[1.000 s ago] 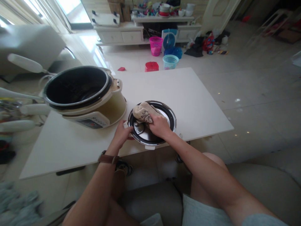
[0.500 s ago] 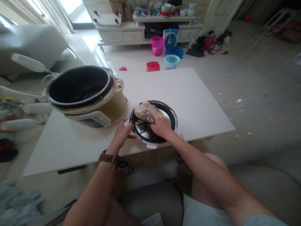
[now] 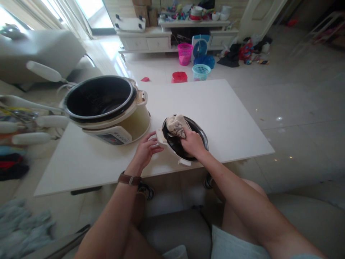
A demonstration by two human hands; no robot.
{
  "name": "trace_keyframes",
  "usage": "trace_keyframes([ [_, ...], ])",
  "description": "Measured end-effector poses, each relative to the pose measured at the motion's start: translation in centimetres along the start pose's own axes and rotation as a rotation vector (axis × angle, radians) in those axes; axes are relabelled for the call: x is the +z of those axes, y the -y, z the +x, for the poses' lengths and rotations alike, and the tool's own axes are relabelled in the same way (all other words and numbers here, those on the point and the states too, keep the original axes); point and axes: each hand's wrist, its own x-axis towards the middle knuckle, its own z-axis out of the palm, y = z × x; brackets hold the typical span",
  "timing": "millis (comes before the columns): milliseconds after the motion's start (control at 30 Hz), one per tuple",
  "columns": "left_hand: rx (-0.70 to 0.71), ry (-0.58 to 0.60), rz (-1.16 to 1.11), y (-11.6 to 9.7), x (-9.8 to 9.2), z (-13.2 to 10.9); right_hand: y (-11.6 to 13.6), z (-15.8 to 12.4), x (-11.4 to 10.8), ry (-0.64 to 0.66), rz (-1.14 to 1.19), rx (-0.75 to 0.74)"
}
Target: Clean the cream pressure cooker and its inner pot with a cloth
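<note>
A round pressure cooker lid [image 3: 204,136] with its underside up lies near the table's front edge, its left side looking a little raised. My right hand [image 3: 192,142] is closed on a bunched beige cloth [image 3: 176,126] and presses it against the lid's dark inner face. Beside the lid's white handle [image 3: 161,137], my left hand [image 3: 145,150] has its fingers apart; whether the fingertips touch the handle I cannot tell. Left of the lid stands the white electric pressure cooker [image 3: 122,126], uncovered, its dark inner pot [image 3: 101,95] in place.
Several white-handled utensils [image 3: 44,71] stick out left of the cooker. The white table [image 3: 229,118] ends close before my knees. Beyond it on the floor are a red stool [image 3: 179,77], a light-blue basket [image 3: 201,72] and a pink basket [image 3: 184,54].
My left hand has loosened from the lid's handle and its fingers have spread. The lid has turned and tilted slightly; the cloth in my right hand stays on it. The view has shifted left.
</note>
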Motion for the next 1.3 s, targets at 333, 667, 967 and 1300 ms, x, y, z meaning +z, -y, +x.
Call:
trace_keyframes([
  [333,0.029,0.031,0.025,-0.07,0.12,-0.16,-0.22,0.02,0.28,-0.015,-0.016,-0.028],
  [667,-0.004,0.021,0.032,-0.05,-0.16,0.06,-0.02,-0.10,0.13,0.002,-0.015,-0.025],
  [967,0.021,0.033,0.050,-0.03,-0.11,-0.10,0.06,-0.14,0.03,0.016,-0.030,-0.021],
  [1300,0.017,0.043,0.055,-0.14,-0.09,-0.24,0.32,-0.31,-0.25,0.022,-0.020,-0.023],
])
